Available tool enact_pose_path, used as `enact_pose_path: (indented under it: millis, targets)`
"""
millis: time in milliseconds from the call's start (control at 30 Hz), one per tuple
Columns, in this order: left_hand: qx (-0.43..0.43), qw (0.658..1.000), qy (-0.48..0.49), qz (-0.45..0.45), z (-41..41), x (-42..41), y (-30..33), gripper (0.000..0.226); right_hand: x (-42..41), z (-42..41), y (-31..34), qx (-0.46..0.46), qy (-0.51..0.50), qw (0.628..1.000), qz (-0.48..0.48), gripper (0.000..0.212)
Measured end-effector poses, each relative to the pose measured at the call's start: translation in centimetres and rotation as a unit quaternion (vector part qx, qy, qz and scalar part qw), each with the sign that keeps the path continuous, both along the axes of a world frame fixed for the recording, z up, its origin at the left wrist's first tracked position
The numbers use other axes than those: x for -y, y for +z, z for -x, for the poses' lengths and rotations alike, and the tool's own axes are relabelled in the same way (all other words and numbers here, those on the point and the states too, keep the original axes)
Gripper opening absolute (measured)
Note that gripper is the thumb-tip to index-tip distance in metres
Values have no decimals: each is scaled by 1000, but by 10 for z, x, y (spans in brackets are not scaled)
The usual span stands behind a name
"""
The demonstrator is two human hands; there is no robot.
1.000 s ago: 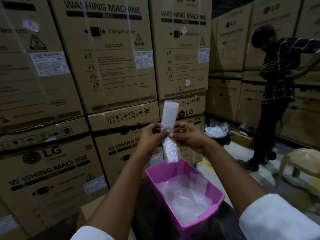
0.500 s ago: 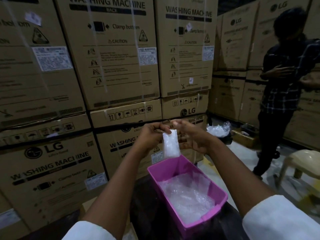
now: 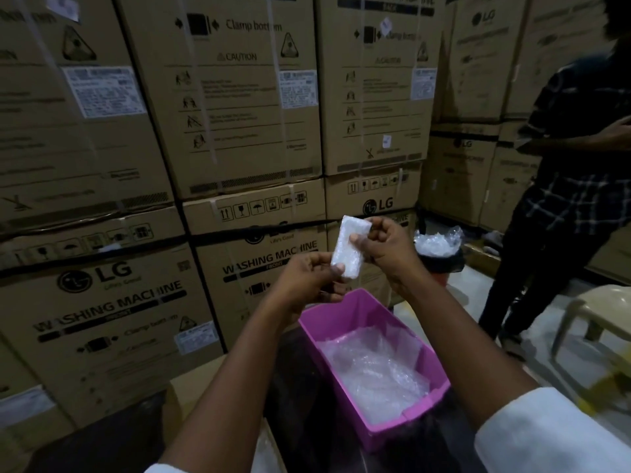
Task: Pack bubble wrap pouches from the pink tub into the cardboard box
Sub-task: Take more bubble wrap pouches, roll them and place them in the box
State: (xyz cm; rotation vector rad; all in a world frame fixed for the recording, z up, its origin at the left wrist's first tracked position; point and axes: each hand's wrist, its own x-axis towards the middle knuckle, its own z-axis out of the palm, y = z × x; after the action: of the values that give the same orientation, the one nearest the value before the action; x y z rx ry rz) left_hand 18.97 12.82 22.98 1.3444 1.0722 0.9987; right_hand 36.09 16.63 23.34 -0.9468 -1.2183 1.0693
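Left hand (image 3: 304,285) – fingers curled, thumb pinching lower end of folded bubble wrap pouch (image 3: 350,247). Right hand (image 3: 382,245) – curled round pouch's upper end, thumb on its face. Pouch held tilted in air between both hands, above far end of pink tub (image 3: 423,409). Tub on dark bench (image 3: 300,387), loose bubble wrap (image 3: 372,367) lying inside. Cardboard box (image 3: 191,387) at bench's left edge, mostly hidden behind left forearm. Behind: stacked washing machine cartons (image 3: 239,114). At right: standing person in checked shirt (image 3: 573,186), plastic stool (image 3: 594,322).
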Motion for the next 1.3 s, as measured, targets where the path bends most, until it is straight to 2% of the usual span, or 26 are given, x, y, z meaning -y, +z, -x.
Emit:
enact_pose_path:
  millis: [67,167,267,400,600,800,1000,1167,1300]
  targets:
    - [0,999,33,-14,4,3,-8,17,6,0,-3,-20,25,999,14,32]
    - [12,998,51,-27,8,7,-19,18,18,-1,-10,-98,121,986,57,45]
    - [35,997,61,-34,7,12,-29,19,33,6,-23,-100,181,975,83,48]
    - [44,994,96,-40,2,24,-42,19,46,13,-37,-74,153,983,64,26]
    - [29,989,131,-69,1,48,-63,7,63,18,-55,-4,118,992,37,29]
    - [11,989,123,-86,10,87,-85,10,93,22,-76,-23,102,994,22,24]
    - [12,988,145,-49,23,143,-145,12,132,24,-112,-15,73,996,41,24]
    - [-59,993,96,-16,28,184,-212,28,179,24,-165,53,72,993,84,20]
    - [-160,985,9,-62,36,210,-253,75,210,11,-203,55,33,987,149,27]
